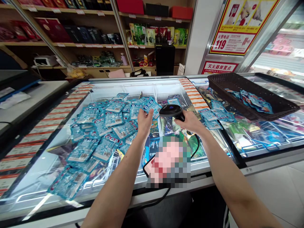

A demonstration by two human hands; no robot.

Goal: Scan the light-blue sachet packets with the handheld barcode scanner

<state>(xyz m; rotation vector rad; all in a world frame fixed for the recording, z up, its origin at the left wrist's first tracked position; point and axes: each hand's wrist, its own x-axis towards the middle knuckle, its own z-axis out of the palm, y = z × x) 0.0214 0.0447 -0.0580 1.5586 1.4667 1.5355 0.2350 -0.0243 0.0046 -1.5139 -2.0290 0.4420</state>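
Between the fingers of my left hand (144,122) is a blue snack packet (153,107), lifted above the freezer's glass top. My right hand (191,122) is wrapped round the handle of a black barcode scanner (171,110), whose head points left, close beside the packet. A heap of similar blue packets (102,123) spreads over the glass on the left. Several more blue packets (213,115) lie to the right of my right hand. A phone (147,169), mostly hidden by blurring, lies near the front edge, and a black cable (197,147) runs down beside it.
A dark woven basket (282,101) with some packets (255,100) stands on the glass at the right. Orange-and-white price labels (42,126) line the freezer frame. Stocked shelves (78,46) and a black box-shaped object (165,60) stand behind; a counter (47,91) is at the left.
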